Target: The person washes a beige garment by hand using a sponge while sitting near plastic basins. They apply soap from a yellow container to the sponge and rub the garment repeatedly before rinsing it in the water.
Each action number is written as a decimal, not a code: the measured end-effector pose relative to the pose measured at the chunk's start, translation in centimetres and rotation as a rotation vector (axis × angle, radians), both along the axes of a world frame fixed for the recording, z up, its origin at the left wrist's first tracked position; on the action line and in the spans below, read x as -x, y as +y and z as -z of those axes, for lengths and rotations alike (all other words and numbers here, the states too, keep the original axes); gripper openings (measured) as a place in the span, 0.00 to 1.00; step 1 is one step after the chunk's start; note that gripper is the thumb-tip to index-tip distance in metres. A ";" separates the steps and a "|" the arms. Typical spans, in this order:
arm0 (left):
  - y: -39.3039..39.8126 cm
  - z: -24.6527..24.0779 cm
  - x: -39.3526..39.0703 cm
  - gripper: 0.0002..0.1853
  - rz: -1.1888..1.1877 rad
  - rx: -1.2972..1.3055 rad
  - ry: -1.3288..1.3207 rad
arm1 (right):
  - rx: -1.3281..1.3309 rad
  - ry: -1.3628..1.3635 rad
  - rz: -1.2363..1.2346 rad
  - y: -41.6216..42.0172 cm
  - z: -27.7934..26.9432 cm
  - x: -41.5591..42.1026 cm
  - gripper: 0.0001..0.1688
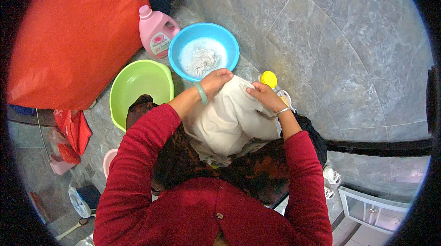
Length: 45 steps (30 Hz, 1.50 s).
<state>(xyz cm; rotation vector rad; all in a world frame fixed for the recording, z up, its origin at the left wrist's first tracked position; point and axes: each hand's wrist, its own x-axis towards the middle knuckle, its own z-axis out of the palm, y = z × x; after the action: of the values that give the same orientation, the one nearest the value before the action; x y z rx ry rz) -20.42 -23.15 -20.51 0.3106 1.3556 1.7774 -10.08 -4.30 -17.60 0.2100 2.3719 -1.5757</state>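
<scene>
A cream cloth (229, 118) hangs spread between my two hands, over my lap. My left hand (216, 81) pinches its upper left edge; a pale green bangle circles that wrist. At the upper right edge, my right hand (264, 95) grips the cloth between thumb and fingers, with a silver bangle on the wrist. Just beyond my left hand stands a blue basin (234, 51) holding suds and a crumpled wet whitish cloth (205, 60). To the left is a light green basin (142, 73) that seems to hold water; my left knee partly covers it.
A pink detergent jug (156, 37) stands between the basins, near a large red cover (79, 36). A yellow-lidded container (268, 79) and a white-handled brush-like item (285, 98) sit beyond my right hand. White shoes (331, 175) lie by the doorway at right. Grey tiled wall (327, 39) rises ahead.
</scene>
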 end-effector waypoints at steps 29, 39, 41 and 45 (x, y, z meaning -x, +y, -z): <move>-0.3 -0.2 -1.8 0.13 0.088 0.113 0.017 | 0.296 0.028 0.204 -0.2 2.2 0.0 0.17; -0.6 1.7 -2.4 0.12 0.081 0.122 -0.050 | 0.153 -0.057 0.047 -1.3 2.2 -1.6 0.19; -1.0 2.3 -2.0 0.12 0.176 0.109 -0.047 | 0.200 -0.054 0.064 -1.7 2.8 -1.1 0.19; -2.2 3.2 -0.5 0.14 0.148 0.159 0.084 | 0.192 -0.020 0.076 -2.4 4.1 1.0 0.18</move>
<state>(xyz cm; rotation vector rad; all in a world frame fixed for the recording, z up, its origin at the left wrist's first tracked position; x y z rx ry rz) -19.88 -25.31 -23.75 0.3911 1.4844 1.5403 -11.05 -6.75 -21.73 0.2755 2.2034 -1.8147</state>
